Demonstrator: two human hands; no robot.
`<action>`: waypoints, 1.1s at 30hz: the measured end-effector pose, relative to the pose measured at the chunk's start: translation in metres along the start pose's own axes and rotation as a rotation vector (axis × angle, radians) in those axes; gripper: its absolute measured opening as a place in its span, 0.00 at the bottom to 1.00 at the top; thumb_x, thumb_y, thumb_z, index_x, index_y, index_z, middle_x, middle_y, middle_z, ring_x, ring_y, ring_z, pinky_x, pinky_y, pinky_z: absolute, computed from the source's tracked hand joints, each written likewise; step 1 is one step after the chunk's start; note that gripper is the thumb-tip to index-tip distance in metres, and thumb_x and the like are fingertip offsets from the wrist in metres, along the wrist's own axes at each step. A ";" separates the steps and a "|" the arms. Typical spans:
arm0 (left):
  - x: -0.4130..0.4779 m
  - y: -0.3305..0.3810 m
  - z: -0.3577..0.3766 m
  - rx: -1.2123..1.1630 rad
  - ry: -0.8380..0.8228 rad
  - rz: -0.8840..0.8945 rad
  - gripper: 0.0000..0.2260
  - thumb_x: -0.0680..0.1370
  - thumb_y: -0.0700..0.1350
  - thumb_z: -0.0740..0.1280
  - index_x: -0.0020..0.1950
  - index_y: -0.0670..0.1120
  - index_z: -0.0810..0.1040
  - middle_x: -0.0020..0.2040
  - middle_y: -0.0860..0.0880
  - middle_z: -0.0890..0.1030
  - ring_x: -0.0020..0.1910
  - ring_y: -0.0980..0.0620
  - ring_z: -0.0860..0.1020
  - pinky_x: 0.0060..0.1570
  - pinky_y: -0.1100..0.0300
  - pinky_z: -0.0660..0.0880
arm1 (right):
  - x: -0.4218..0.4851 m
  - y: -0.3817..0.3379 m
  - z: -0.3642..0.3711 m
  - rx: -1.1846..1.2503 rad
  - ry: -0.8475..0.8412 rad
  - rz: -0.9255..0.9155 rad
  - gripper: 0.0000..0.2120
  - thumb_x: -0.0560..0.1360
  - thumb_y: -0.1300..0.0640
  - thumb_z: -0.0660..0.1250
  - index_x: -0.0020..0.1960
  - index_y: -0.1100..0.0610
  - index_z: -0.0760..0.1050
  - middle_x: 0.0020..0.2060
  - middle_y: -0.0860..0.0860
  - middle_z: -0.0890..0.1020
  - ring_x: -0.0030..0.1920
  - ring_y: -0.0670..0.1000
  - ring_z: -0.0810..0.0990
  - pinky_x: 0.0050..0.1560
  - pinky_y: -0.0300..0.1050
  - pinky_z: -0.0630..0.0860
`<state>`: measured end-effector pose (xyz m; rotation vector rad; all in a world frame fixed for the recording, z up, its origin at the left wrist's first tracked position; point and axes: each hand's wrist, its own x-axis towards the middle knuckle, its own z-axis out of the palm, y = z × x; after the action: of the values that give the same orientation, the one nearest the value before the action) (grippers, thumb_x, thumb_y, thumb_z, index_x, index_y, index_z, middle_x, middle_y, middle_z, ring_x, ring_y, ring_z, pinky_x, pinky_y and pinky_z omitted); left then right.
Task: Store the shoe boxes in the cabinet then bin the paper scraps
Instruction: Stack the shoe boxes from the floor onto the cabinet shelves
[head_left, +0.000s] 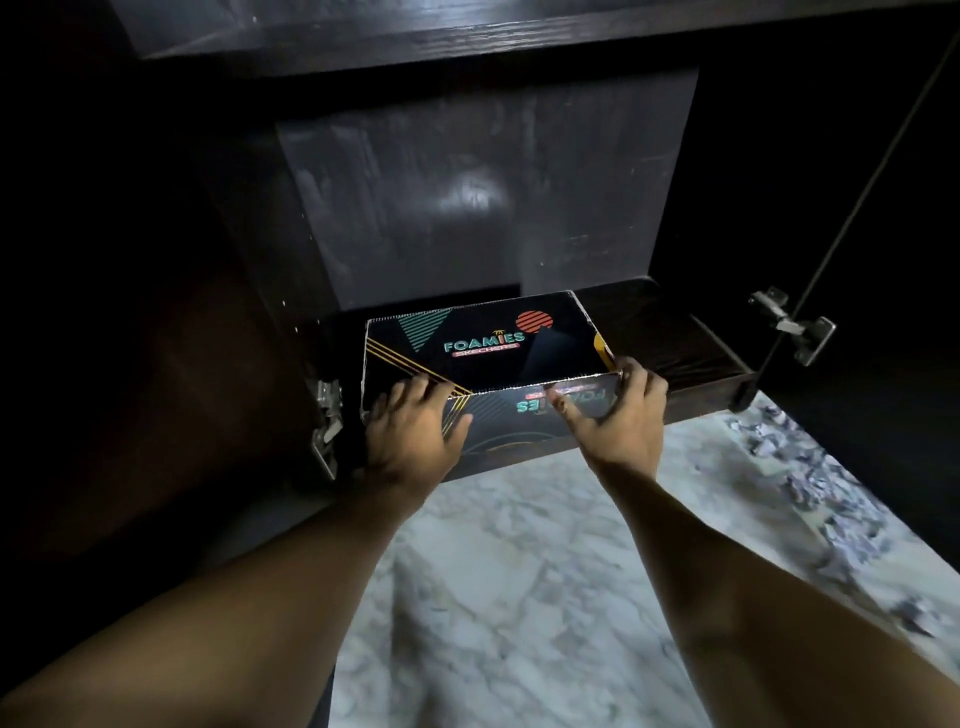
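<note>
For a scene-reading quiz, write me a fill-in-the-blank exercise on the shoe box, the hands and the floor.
1. The largest word printed on the shoe box lid is ____.
2. The left hand and right hand hold the box at the front of a dark wooden ____.
3. The paper scraps lie on the marble floor to the ____ of the box.
Missing words: Foamies; cabinet; right.
</note>
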<state>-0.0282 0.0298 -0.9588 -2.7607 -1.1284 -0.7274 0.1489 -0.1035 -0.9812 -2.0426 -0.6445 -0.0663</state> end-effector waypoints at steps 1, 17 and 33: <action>0.003 0.001 0.001 0.011 -0.003 -0.008 0.15 0.74 0.55 0.65 0.54 0.47 0.81 0.51 0.45 0.80 0.51 0.41 0.78 0.49 0.50 0.75 | 0.001 0.002 0.001 -0.021 0.008 -0.018 0.41 0.64 0.36 0.78 0.67 0.56 0.68 0.60 0.56 0.71 0.61 0.58 0.74 0.58 0.57 0.78; 0.116 -0.033 0.030 -0.119 -0.202 -0.294 0.12 0.79 0.39 0.63 0.59 0.47 0.81 0.59 0.44 0.81 0.58 0.42 0.77 0.56 0.55 0.73 | 0.079 -0.040 0.089 0.266 -0.365 0.120 0.34 0.73 0.53 0.75 0.74 0.53 0.65 0.67 0.50 0.67 0.64 0.51 0.72 0.70 0.50 0.70; 0.113 0.001 -0.010 -0.315 -0.303 -0.235 0.13 0.77 0.49 0.68 0.60 0.49 0.80 0.54 0.45 0.83 0.55 0.44 0.80 0.55 0.55 0.76 | 0.073 -0.051 0.034 0.256 -0.388 0.119 0.21 0.78 0.51 0.68 0.70 0.51 0.72 0.59 0.51 0.81 0.57 0.50 0.80 0.59 0.47 0.78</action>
<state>0.0384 0.1000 -0.8988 -3.1165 -1.5370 -0.5593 0.1810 -0.0246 -0.9370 -1.8517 -0.7246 0.4697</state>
